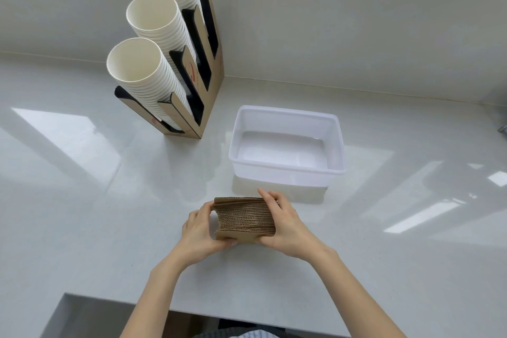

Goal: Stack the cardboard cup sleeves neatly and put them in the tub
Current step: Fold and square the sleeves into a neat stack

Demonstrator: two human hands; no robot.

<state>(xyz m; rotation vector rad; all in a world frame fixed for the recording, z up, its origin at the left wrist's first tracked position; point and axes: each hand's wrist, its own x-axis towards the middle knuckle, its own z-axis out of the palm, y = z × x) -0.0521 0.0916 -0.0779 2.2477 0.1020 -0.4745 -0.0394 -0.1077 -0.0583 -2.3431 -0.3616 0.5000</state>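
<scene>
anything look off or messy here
Nothing stands out. The sleeves sit bunched between the left hand and right hand, the tub is upright and empty, and the cup holder stands straight.

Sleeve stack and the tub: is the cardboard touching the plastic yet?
Cannot tell. In the head view the far end of the sleeve stack overlaps the tub base in the image, with the right hand covering that spot.

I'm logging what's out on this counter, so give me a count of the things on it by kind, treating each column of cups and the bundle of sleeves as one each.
Stacks of white paper cups: 3
Cardboard cup holder: 1
White plastic tub: 1
Bundle of cardboard cup sleeves, held between left hand and right hand: 1
Total: 6
</scene>
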